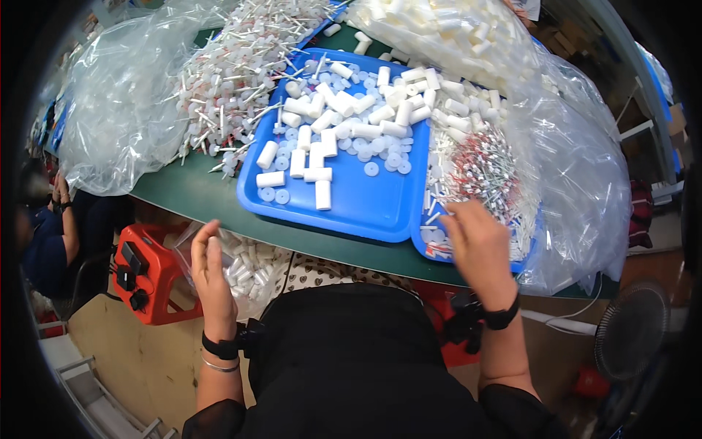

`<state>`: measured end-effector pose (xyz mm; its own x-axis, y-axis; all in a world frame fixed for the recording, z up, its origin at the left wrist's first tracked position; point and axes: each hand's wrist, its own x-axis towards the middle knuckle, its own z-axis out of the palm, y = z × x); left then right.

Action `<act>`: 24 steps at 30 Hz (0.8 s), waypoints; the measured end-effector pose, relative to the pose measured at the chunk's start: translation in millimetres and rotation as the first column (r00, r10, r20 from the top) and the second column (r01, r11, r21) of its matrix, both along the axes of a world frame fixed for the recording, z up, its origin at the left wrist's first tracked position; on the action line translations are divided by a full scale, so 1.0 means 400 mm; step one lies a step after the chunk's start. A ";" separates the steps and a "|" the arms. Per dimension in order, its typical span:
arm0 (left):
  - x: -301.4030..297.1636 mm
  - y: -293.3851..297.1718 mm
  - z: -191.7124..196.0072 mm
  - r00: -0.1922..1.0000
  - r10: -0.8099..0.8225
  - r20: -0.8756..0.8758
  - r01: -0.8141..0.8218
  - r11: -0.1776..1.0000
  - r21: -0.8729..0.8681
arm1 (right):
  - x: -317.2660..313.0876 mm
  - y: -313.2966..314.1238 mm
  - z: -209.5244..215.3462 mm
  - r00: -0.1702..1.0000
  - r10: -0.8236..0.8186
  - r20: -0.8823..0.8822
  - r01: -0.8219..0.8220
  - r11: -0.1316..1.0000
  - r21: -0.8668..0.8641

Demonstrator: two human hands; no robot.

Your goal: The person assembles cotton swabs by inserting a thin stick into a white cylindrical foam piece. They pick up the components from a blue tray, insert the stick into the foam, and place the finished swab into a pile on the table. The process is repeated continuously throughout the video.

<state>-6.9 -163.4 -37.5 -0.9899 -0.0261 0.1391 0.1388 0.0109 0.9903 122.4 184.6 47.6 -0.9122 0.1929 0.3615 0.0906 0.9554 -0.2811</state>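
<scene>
My left hand [210, 267] is raised off the front edge of the table, its fingers stretched upward with nothing in them. Over the near end of the right blue tray [423, 245] is my right hand [477, 245], its fingers bent and drawn together. Whatever the fingertips hold, if anything, is too small to make out. Beside them lie thin white sticks [433, 218] and a heap of small red-and-silver pieces [482, 172]. The middle blue tray [358, 208] carries white cylinders [323, 195] and translucent round discs [371, 169].
A heap of white-stemmed pieces with discs [230, 95] covers the table's left side, next to a clear plastic bag [124, 95]. A large bag of white cylinders [453, 33] stands behind. Below the table are a red stool [150, 274] and another bag of white pieces [252, 267].
</scene>
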 end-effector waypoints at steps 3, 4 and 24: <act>-0.017 -0.007 0.027 0.989 0.102 -0.111 -0.132 0.943 -0.305 | 0.008 0.071 -0.034 0.991 -0.113 0.070 0.097 0.974 0.205; -0.015 0.007 0.037 0.986 0.077 -0.145 -0.126 0.925 -0.360 | 0.008 0.079 -0.043 0.985 -0.150 0.091 0.122 0.959 0.255; -0.101 0.475 0.087 0.712 -0.685 -0.155 0.353 0.540 -0.764 | 0.037 0.039 0.029 0.986 -0.112 -0.121 0.085 0.973 -0.213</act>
